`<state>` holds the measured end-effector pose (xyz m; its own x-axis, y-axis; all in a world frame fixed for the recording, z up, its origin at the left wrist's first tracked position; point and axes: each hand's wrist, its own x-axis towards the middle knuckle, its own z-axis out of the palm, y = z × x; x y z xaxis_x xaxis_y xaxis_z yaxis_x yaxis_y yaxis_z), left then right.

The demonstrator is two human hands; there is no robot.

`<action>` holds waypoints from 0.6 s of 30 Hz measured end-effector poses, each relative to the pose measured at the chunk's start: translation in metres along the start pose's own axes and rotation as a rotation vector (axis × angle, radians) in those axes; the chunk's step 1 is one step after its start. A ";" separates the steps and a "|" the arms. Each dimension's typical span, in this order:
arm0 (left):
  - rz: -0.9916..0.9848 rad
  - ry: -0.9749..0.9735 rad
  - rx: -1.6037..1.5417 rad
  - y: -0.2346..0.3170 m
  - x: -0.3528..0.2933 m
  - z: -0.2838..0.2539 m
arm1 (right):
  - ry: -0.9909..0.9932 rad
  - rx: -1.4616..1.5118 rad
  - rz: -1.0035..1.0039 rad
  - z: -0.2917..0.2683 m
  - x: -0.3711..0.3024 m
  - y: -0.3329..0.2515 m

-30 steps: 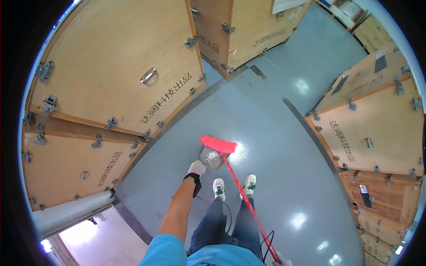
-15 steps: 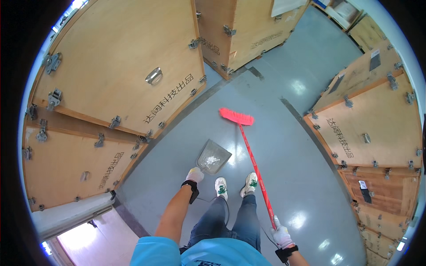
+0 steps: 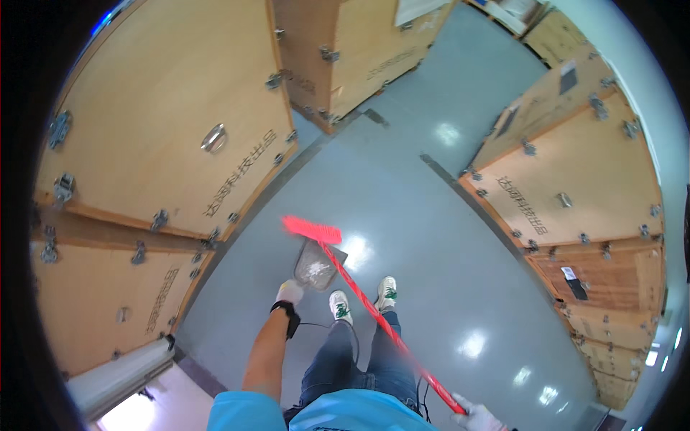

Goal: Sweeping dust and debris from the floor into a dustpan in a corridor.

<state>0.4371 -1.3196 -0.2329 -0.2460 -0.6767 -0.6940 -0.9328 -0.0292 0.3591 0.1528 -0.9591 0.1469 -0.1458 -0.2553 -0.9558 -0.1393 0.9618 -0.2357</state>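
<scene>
My gloved left hand (image 3: 290,292) is closed round the handle end of a grey dustpan (image 3: 305,276). White scraps (image 3: 315,269) lie in the pan, in front of my left shoe. At the lower right, my gloved right hand (image 3: 477,415) grips the end of a broom's red stick (image 3: 370,305). The stick slants up and left across my legs. Its pink-red bristled head (image 3: 313,230) is at the far edge of the dustpan and overlaps it in view; whether it touches the pan or the floor I cannot tell.
Tall wooden crates (image 3: 165,108) with metal latches line the left side. More crates (image 3: 575,179) stand along the right. Shiny grey floor (image 3: 417,237) runs between them, with dark strips marked on it. A doorway glows at the lower left. A cable hangs by my legs.
The broom head has swung left and nearer, from the open floor to the dustpan's far edge. My right hand has moved lower and right with the stick. The whole view has shifted slightly.
</scene>
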 end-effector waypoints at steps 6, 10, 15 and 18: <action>-0.187 -0.044 -0.075 -0.012 -0.025 0.002 | 0.238 -0.460 -0.201 0.002 0.149 -0.017; 0.067 -0.003 0.187 -0.096 0.001 0.035 | 0.239 -0.476 -0.249 0.032 0.182 -0.050; -0.058 0.074 -0.047 -0.063 -0.004 0.028 | -0.008 -0.399 -0.066 0.040 0.130 0.008; -0.094 0.059 -0.123 -0.015 -0.018 0.009 | -0.066 -0.250 -0.046 0.017 0.068 0.027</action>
<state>0.4528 -1.3005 -0.2313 -0.1404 -0.7086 -0.6915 -0.9107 -0.1816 0.3709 0.1553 -0.9488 0.0723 -0.0704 -0.2832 -0.9565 -0.3828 0.8931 -0.2363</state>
